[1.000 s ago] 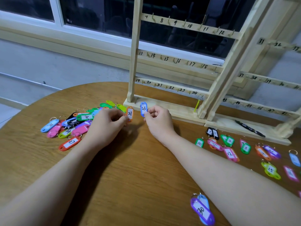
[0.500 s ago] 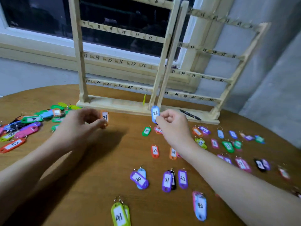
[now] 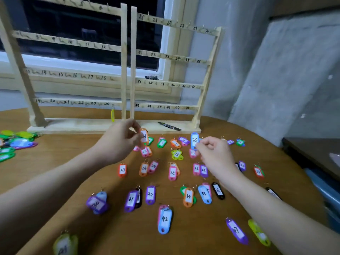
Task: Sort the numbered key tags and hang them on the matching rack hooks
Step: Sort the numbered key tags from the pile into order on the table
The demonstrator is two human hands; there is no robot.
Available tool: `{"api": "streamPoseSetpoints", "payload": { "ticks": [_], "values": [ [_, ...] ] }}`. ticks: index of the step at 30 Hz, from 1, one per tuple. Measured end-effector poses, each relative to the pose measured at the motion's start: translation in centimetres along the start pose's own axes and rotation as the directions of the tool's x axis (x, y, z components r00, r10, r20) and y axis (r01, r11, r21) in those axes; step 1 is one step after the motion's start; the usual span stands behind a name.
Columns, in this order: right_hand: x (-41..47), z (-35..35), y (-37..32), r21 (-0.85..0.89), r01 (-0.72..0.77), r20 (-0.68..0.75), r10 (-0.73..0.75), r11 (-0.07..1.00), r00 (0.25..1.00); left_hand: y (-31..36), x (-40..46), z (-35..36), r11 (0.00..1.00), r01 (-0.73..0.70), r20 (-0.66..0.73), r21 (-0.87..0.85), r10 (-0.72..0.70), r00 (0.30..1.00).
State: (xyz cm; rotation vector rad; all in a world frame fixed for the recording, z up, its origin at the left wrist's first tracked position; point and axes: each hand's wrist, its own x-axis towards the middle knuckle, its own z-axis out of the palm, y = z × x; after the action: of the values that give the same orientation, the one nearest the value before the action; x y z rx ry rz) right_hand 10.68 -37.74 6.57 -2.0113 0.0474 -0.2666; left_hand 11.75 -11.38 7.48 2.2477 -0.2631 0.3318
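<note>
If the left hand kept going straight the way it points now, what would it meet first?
Probably the wooden rack's base, just beyond the left hand pinching the orange tag; depth is uncertain.

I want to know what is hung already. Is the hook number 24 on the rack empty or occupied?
Occupied: a yellow tag hangs under the 24 mark on the rack. Its number cannot be read.

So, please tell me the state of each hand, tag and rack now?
Left hand: pinches orange tag 21, lifted.
Right hand: pinches blue tag 23, lifted.
Yellow tag: hangs below hook 24.
Rack: upright, other hooks bare.
Sorted tags: flat on table.
</note>
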Motion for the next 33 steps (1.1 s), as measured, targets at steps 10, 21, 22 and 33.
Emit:
{"api": "streamPoseSetpoints", "payload": {
  "ticks": [10, 21, 22, 33],
  "values": [
    [-0.2, -3.1, 3.1, -0.06, 0.092, 0.065, -0.088, 0.994, 0.994, 2.6, 2.7, 5.7, 0.99, -0.066, 0.159, 0.124, 0.045, 0.986],
    [-1.5, -1.8, 3.9, -0.139, 0.124, 0.179, -0.098, 0.982, 0.979, 2.3, 2.6, 6.4, 0.993, -0.047, 0.268, 0.112, 0.016, 0.963],
    [-1.5, -1.5, 3.8, -0.142, 0.12, 0.184, -0.093, 0.983, 0.979, 2.1, 2.5, 6.0, 0.992, -0.035, 0.258, 0.119, 0.003, 0.966],
    [-1.4, 2.5, 2.1, -0.144, 0.167, 0.237, -0.13, 0.975, 0.963, -2.2, 0.3, 0.1, 0.977, 0.103, 0.121, 0.185, -0.127, 0.985]
  ]
}}
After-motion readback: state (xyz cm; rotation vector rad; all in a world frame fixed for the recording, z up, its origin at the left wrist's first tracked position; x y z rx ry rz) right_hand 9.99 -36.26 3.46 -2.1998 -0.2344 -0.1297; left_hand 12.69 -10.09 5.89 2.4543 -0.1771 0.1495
